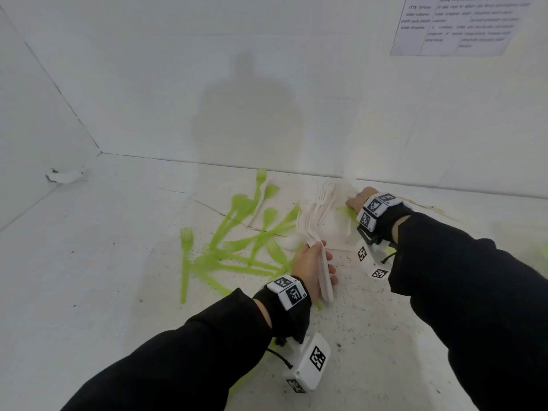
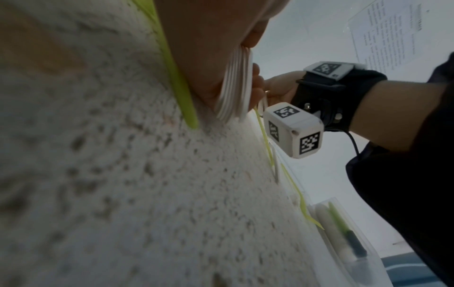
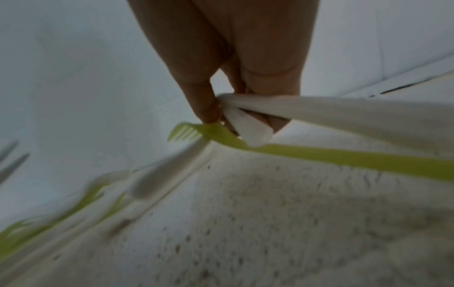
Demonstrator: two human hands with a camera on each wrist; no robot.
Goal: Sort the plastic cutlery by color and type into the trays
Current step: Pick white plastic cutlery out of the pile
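On the floor by the wall | ur left hand (image 1: 314, 268) clamps white forks (image 1: 318, 221) | right hand (image 1: 357, 200) pinching white pieces (image 3: 248, 126) | step: gathering whites, green forks (image 1: 234, 247) loose | next: bundle to tray (image 2: 349, 242), prob

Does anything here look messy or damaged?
Yes. Green forks and spoons lie crisscrossed in a loose heap on the table, unsorted, and the side wall has a torn hole.

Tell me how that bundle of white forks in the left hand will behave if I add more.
The white forks are thin, smooth plastic, so they probably slide against each other. The left hand grips only the handles, and the tines already fan apart, so the stack may splay further. Likely very light.
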